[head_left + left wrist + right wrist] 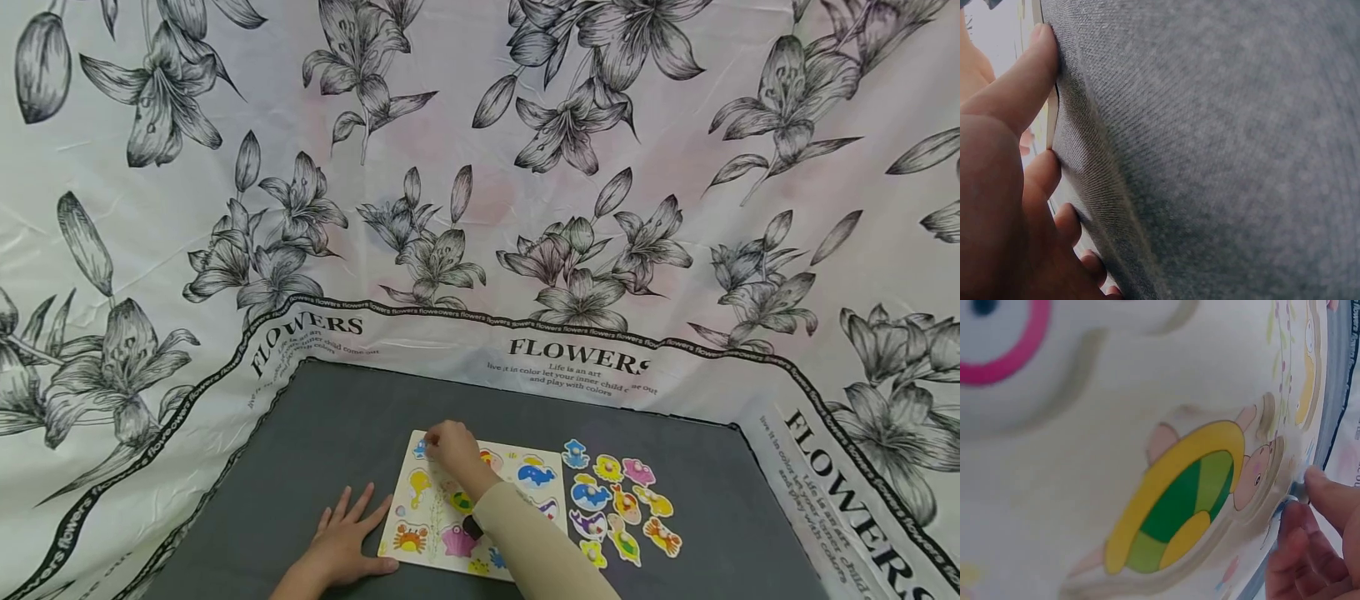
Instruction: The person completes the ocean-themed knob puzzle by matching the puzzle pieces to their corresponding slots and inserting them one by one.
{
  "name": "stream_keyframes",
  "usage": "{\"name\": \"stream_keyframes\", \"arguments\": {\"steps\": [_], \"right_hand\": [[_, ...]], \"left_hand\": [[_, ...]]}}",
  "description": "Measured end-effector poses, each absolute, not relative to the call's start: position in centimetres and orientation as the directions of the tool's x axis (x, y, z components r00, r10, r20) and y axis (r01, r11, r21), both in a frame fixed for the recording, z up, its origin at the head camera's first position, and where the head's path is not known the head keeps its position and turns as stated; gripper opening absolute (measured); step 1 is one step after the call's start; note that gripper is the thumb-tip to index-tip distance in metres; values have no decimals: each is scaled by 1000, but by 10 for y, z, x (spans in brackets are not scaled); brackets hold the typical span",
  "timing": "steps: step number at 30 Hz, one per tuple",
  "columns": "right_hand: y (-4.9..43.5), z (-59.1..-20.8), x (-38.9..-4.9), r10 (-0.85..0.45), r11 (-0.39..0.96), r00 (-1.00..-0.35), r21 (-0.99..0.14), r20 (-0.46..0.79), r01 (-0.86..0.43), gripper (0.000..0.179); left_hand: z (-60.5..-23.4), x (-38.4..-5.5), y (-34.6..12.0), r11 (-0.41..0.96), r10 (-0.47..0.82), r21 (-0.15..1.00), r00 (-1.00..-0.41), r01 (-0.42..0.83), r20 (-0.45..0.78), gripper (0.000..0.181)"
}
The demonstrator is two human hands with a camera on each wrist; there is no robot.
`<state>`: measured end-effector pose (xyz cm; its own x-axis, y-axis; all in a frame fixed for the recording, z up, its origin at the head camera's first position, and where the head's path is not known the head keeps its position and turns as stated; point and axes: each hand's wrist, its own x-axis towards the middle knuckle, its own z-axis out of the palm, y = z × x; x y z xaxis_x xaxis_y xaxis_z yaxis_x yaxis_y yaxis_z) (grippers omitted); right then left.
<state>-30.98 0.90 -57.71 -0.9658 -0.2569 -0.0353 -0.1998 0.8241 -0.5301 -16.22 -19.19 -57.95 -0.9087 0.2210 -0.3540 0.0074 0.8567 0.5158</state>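
One small blue piece (420, 450) is pinched in the right hand's grip, the thumb and fingertips of the right hand (456, 457) together on it over the far left corner of the board (1054, 487); the fingers hide so much of its outline that I cannot tell whether it lies flat or tilts. A light pinch would probably serve best here, with the piece turned until its edges agree with the outline under it, then pressed down evenly rather than from one side. Just nearer the person than the grip is a yellow picture (419, 483), and close on its near right a turtle picture (1179, 500); lifting the wrist a little might open a better sight line past the knuckles. Farther toward the person, along the board's left side, is a crab picture (410, 538), and to the right of the grip, past the wrist, a blue whale (536, 475). The left hand (341, 537) lies nearer the person and left of the grip, fingers spread, thumb touching the board's edge; a steady brace there should stop the board sliding under pressure. Well to the right of the grip, beyond the board, ten loose pieces (626, 505) lie on the dark table (337, 433), where the beige sleeve (536, 533) had best not brush them.
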Motion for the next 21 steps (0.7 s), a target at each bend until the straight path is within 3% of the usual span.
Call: {"name": "stream_keyframes", "arguments": {"steps": [21], "right_hand": [[44, -514, -272, -284, 763, -949, -567, 137, -310, 19]], "left_hand": [[-578, -166, -188, 866, 210, 500, -896, -16, -392, 108]]}}
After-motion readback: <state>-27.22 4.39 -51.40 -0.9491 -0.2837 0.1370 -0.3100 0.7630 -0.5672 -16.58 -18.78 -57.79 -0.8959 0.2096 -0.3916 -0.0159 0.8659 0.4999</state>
